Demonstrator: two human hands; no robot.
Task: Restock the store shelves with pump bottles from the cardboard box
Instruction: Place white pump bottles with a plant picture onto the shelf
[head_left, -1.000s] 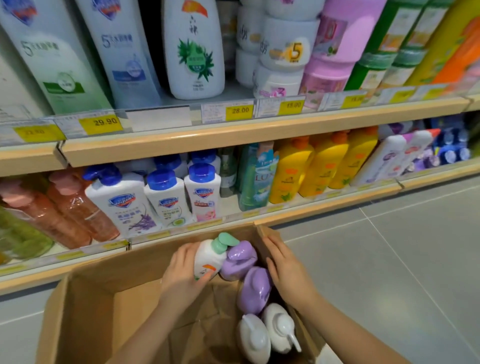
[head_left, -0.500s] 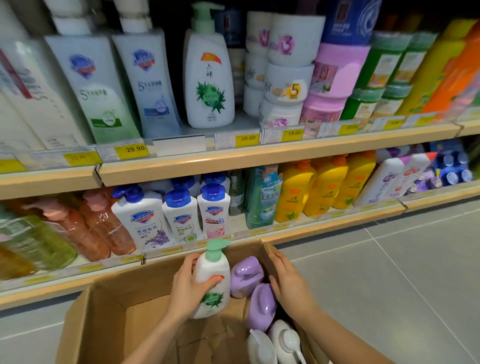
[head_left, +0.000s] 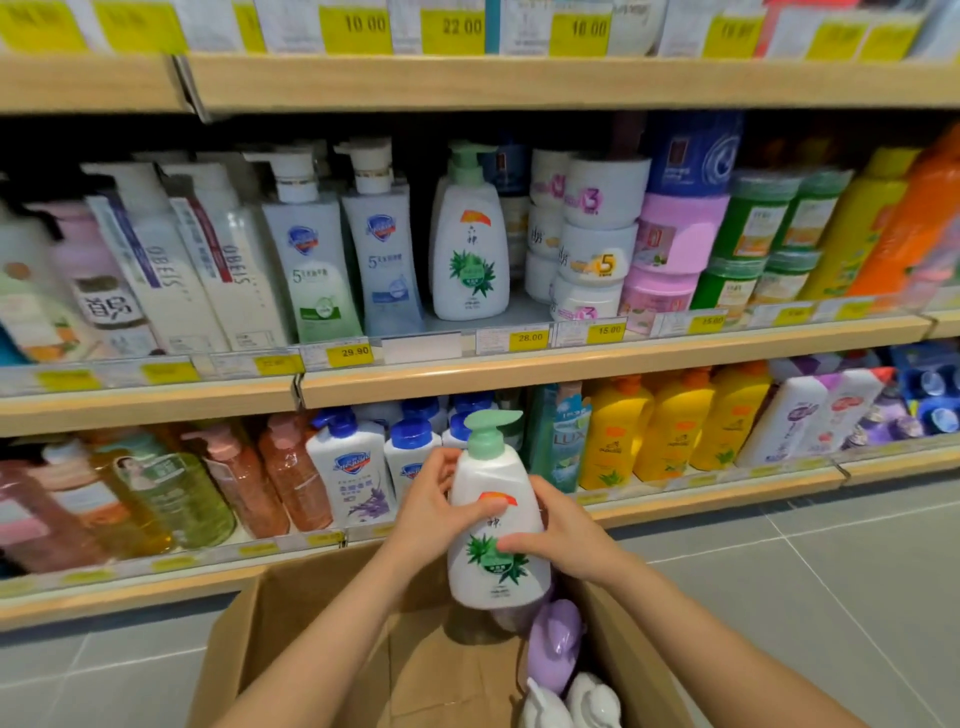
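Note:
I hold a white pump bottle (head_left: 496, 525) with a green pump and a green leaf label upright above the cardboard box (head_left: 291, 618). My left hand (head_left: 434, 512) grips its left side and my right hand (head_left: 561, 535) grips its right side over the label. A matching bottle (head_left: 470, 244) stands on the middle shelf (head_left: 613, 366) above. Inside the box lie a purple pump bottle (head_left: 556, 642) and two white pump bottles (head_left: 571, 701) at the right side.
The lower shelf (head_left: 717, 501) holds blue-capped white bottles (head_left: 345, 467), pink and green bottles at left, yellow bottles (head_left: 670, 426) at right. Jars (head_left: 597, 234) stand right of the matching bottle. Grey tiled floor (head_left: 831, 597) lies to the right.
The bottle rose out of the box to lower-shelf height. My right hand left the box edge and took hold of the bottle's right side. The view tilted upward.

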